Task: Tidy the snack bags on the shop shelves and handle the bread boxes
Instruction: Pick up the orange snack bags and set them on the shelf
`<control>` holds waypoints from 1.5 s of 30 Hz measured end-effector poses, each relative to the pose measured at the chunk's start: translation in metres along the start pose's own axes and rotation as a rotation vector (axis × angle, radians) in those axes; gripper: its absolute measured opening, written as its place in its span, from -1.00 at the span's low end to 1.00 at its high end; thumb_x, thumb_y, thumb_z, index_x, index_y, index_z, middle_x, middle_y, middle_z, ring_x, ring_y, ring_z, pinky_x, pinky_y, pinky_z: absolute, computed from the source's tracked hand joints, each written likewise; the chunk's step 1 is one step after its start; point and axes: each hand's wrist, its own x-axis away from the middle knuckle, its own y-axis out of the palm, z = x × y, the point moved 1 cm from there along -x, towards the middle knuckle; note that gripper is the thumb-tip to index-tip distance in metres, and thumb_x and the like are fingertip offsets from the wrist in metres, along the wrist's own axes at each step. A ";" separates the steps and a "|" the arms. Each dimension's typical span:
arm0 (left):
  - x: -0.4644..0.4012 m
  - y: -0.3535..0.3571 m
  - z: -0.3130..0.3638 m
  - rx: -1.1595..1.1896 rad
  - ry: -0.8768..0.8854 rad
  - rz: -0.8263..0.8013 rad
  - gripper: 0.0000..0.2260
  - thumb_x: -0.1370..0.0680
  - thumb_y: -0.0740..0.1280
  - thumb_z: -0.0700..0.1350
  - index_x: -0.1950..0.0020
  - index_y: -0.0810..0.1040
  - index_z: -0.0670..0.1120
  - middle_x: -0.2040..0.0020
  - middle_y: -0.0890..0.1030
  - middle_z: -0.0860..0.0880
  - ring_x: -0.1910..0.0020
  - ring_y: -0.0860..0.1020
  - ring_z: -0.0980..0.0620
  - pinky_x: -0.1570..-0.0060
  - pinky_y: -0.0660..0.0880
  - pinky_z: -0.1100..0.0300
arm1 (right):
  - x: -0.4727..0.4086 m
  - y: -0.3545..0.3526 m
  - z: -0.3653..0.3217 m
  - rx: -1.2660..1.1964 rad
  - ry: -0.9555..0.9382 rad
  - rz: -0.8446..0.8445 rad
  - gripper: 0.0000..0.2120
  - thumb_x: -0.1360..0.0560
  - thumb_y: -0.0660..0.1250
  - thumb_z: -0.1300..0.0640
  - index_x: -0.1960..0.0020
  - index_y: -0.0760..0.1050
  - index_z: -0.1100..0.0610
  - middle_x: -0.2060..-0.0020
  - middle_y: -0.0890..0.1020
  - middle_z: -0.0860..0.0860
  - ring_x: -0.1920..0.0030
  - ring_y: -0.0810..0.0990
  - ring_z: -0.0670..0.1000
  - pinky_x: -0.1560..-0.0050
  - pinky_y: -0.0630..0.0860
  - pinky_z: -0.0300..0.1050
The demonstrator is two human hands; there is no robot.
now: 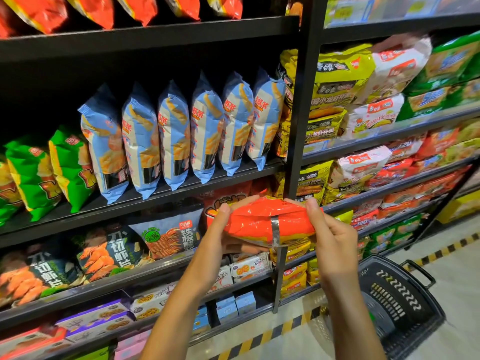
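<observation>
An orange-red snack bag (262, 219) with a yellow underside lies sideways in the air in front of the shelves. My left hand (220, 227) grips its left end, thumb on top and fingers underneath. My right hand (330, 229) grips its right end, fingers curled round the edge. A row of several blue snack bags (181, 133) stands upright on the middle shelf above. Green bags (41, 172) stand to their left. Dark shrimp-chip bags (109, 253) fill the shelf below. Boxes (249, 266) of biscuits sit on the lower shelves.
A black upright post (301, 100) splits the two shelf units. Noodle packs (363, 81) crowd the right unit. A black shopping basket (400, 302) stands on the floor at lower right, beside a yellow-black floor stripe (272, 331). Orange bags (101, 9) line the top shelf.
</observation>
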 end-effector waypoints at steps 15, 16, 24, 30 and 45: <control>-0.007 -0.027 0.044 -0.470 0.507 -0.249 -0.44 -0.65 0.16 0.26 -0.53 0.44 -0.06 -0.67 0.13 0.02 -0.65 0.14 -0.01 -0.50 0.30 0.04 | -0.011 0.003 -0.027 0.001 0.029 -0.310 -0.47 -0.49 0.42 -0.17 -0.44 0.48 -0.22 -0.33 0.64 -0.12 -0.34 0.60 -0.10 -0.35 0.56 -0.02; -0.009 -0.030 0.048 -0.500 0.532 -0.263 -0.43 -0.65 0.17 0.26 -0.55 0.41 -0.06 -0.68 0.10 0.02 -0.65 0.11 0.00 -0.51 0.29 0.09 | -0.014 0.006 -0.031 0.007 0.002 -0.330 -0.48 -0.49 0.43 -0.07 -0.45 0.48 -0.17 -0.30 0.66 -0.10 -0.33 0.61 -0.09 -0.29 0.59 -0.09; -0.020 -0.063 0.081 -0.124 0.495 -0.182 -0.10 -0.49 0.33 0.40 -0.67 -0.06 0.16 -0.56 0.17 0.45 -0.51 0.29 0.34 -0.32 0.43 0.33 | -0.023 0.040 -0.066 0.121 -0.285 -0.255 -0.42 -0.47 0.45 0.03 -0.46 0.44 -0.19 -0.34 0.56 -0.35 -0.41 0.44 -0.34 -0.40 0.45 -0.19; -0.079 -0.102 0.120 0.094 0.287 -0.189 -0.21 -0.36 0.52 0.39 -0.52 0.31 0.33 -0.51 0.47 0.05 -0.47 0.48 -0.03 -0.50 0.29 -0.26 | -0.045 0.085 -0.110 0.121 -0.428 -0.262 -0.41 -0.53 0.48 0.08 -0.51 0.42 -0.16 -0.41 0.57 -0.11 -0.46 0.48 -0.07 -0.44 0.44 0.22; -0.128 -0.086 0.244 0.044 0.674 -0.025 -0.47 -0.51 0.47 -0.13 -0.46 0.41 0.00 -0.26 0.69 -0.01 -0.25 0.65 -0.01 -0.21 0.59 0.10 | -0.090 0.138 -0.209 0.384 -0.936 0.031 -0.47 -0.55 0.49 0.09 -0.46 0.44 -0.19 -0.42 0.45 -0.33 -0.49 0.39 -0.17 -0.48 0.39 -0.12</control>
